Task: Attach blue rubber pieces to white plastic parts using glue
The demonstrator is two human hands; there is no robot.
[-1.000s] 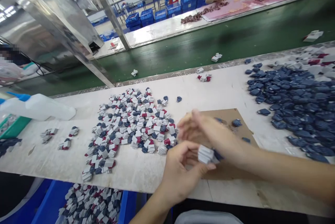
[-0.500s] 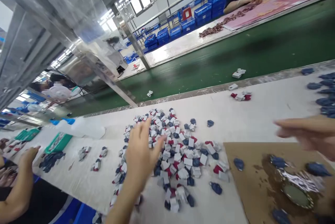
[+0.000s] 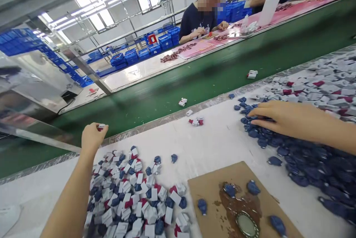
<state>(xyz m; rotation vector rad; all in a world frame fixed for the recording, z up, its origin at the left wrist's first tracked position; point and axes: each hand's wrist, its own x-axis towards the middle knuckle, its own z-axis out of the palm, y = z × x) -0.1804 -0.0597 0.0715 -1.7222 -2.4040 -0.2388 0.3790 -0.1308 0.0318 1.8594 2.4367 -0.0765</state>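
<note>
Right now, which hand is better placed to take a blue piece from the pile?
Likely the right hand, at the blue pile; the left hand, near the green belt, holds a small piece.

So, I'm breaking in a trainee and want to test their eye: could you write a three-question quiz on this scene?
1. True or false: the left hand is empty.
2. How many dark blue pieces show on the brown board?
3. Where is the right hand? (a) on the brown board (b) at the dark blue pile (c) on the green belt

Key: 1. False; its fingers pinch a small piece. 2. Four. 3. b.
</note>
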